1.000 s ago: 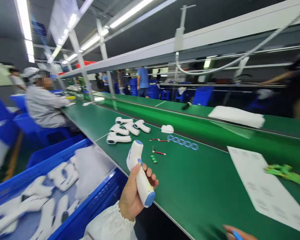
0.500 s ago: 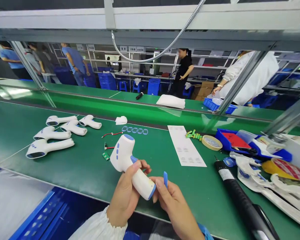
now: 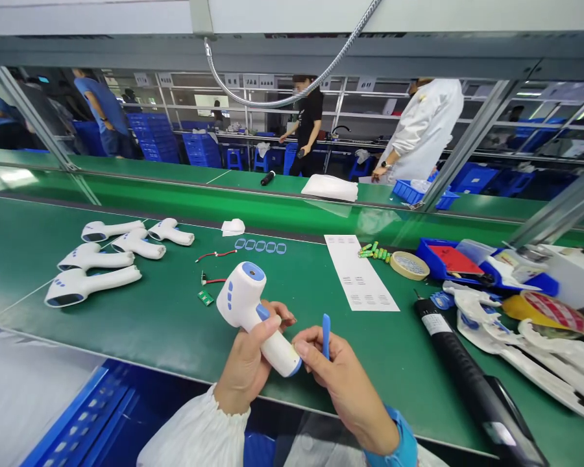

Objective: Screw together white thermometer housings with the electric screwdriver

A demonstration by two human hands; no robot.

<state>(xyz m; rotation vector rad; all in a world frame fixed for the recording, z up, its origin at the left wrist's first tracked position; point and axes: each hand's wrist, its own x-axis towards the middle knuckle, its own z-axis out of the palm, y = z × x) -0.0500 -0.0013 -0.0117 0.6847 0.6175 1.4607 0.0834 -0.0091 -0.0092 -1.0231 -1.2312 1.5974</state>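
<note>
A white forehead thermometer (image 3: pixel 243 305) with blue buttons is tilted above the bench, its round blue end turned up and its handle slanting toward me. My left hand (image 3: pixel 248 357) is closed around the handle. My right hand (image 3: pixel 333 373) pinches at the handle's blue-rimmed lower end, thumb and forefinger touching it. A slim blue plastic strip (image 3: pixel 326 334) stands up from that same hand, held between the fingers; its lower part is hidden. Beyond the thermometer lie a small green circuit board (image 3: pixel 206 298) and red wires (image 3: pixel 218 281).
Several thermometers (image 3: pixel 97 258) lie at left. Blue frames (image 3: pixel 260 246), a printed sheet (image 3: pixel 357 272), green batteries (image 3: pixel 376 252) and a tape roll (image 3: pixel 409 266) lie farther back. A black electric screwdriver (image 3: pixel 462 370), white shells (image 3: pixel 516 350) and blue bins (image 3: pixel 491 272) crowd the right.
The thermometer has turned slightly, showing more of its round blue end. Both hands keep their hold. The view has shifted a little, and the person in white across the bench stands more upright, farther left.
</note>
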